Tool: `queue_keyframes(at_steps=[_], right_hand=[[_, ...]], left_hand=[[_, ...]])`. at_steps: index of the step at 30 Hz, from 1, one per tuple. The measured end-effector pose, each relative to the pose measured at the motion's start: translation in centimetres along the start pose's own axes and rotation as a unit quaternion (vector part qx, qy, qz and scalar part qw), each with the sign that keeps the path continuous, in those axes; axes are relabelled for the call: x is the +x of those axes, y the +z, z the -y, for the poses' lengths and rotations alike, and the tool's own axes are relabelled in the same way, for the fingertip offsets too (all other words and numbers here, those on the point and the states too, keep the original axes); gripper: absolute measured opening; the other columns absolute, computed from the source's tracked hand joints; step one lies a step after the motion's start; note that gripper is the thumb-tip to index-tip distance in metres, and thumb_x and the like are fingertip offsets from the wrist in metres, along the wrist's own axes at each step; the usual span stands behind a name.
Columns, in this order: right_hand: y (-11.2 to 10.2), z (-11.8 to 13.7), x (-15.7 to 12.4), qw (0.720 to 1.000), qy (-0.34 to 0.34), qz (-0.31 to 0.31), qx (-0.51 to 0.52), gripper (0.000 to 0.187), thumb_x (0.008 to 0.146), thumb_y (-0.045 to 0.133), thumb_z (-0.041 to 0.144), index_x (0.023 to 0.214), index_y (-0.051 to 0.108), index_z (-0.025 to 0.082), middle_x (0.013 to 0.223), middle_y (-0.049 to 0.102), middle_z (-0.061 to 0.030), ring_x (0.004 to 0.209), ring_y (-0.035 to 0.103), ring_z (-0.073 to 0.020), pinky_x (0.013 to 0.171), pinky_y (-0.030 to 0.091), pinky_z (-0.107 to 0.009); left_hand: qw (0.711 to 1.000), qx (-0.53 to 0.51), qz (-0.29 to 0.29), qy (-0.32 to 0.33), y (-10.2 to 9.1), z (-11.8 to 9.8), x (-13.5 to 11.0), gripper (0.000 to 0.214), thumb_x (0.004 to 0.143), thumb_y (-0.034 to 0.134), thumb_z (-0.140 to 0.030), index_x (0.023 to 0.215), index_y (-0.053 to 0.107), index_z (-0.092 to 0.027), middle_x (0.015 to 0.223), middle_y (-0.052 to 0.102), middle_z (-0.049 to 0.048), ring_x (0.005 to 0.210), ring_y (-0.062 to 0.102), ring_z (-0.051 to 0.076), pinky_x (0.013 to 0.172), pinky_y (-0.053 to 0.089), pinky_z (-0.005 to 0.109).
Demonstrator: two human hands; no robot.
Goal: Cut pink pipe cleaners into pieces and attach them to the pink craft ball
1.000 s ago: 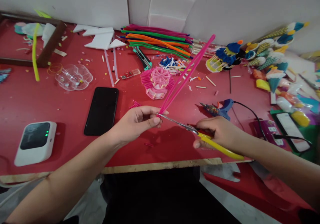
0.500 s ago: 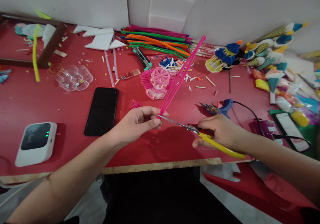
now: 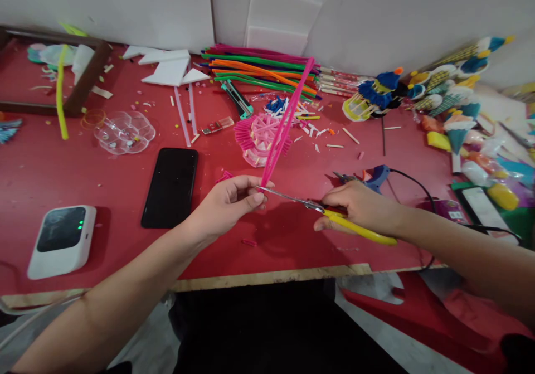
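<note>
Several pink pipe cleaners point(image 3: 288, 120) stand up from the fingers of my left hand point(image 3: 238, 200), which pinches them near their lower end. My right hand point(image 3: 357, 205) grips yellow-handled scissors point(image 3: 355, 228). The blades reach left to the pipe cleaners just above my left fingertips; whether they have cut through I cannot tell. Behind the pipe cleaners sits a round pink craft piece point(image 3: 257, 140) with a ridged pink edge, partly covered by them. Short pink pieces point(image 3: 224, 176) lie beyond my left hand, and another pink snippet point(image 3: 249, 242) lies nearer the table edge.
A black phone point(image 3: 170, 187) and a white device point(image 3: 62, 243) lie to the left. A blue glue gun point(image 3: 378, 178) with its cord is beyond my right hand. Coloured pipe cleaners point(image 3: 259, 67), a box cutter point(image 3: 237, 100) and a blue craft piece point(image 3: 374, 98) are farther back.
The pink pipe cleaners have swung left and more upright. My right hand and the scissors have shifted slightly left and up, with the blades now across the strands.
</note>
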State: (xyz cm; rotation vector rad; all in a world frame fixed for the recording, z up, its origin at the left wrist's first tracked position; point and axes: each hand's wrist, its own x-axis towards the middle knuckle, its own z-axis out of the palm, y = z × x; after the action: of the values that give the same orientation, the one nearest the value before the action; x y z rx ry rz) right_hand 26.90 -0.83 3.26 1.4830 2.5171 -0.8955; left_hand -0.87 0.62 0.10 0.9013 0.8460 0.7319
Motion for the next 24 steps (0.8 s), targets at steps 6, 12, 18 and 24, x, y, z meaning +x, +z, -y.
queue_keyframes(at_steps=[6,12,18,24], right_hand=[[-0.1,-0.2,0.8,1.0,-0.015,0.019,0.016,0.068,0.086,0.046,0.077,0.05,0.041,0.02,0.048,0.033,0.0054,0.046,0.03,-0.0079,0.048,0.023,-0.027],[-0.2,-0.4,1.3,0.999,-0.012,0.032,0.004,0.072,0.084,0.04,0.083,0.05,0.045,0.02,0.048,0.03,0.0056,0.046,0.03,-0.008,0.048,0.024,-0.025],[0.0,-1.0,1.4,0.999,-0.031,0.019,-0.015,0.074,0.083,0.036,0.086,0.051,0.044,0.019,0.049,0.032,0.0051,0.045,0.032,-0.0082,0.049,0.023,-0.025],[0.3,-1.9,1.4,0.999,-0.04,0.008,-0.016,0.071,0.084,0.041,0.082,0.051,0.045,0.019,0.049,0.031,0.0061,0.047,0.029,-0.0078,0.05,0.023,-0.026]], left_hand=[[0.999,-0.036,-0.027,-0.022,-0.1,0.7,0.3,0.023,0.068,0.085,-0.025,0.086,0.073,-0.018,0.075,0.064,-0.0031,0.071,0.063,0.01,0.08,0.056,0.027],[0.998,-0.039,-0.03,-0.037,0.0,0.5,0.3,0.02,0.071,0.083,-0.022,0.086,0.07,-0.017,0.077,0.064,-0.003,0.074,0.063,0.01,0.081,0.056,0.028],[0.999,-0.04,-0.021,-0.023,0.1,0.5,0.2,0.021,0.071,0.082,-0.022,0.087,0.069,-0.017,0.074,0.064,-0.0044,0.072,0.064,0.009,0.081,0.056,0.026],[0.998,-0.05,-0.025,0.005,0.1,0.8,0.2,0.022,0.072,0.082,-0.022,0.09,0.07,-0.018,0.075,0.063,-0.0045,0.07,0.065,0.009,0.077,0.056,0.024]])
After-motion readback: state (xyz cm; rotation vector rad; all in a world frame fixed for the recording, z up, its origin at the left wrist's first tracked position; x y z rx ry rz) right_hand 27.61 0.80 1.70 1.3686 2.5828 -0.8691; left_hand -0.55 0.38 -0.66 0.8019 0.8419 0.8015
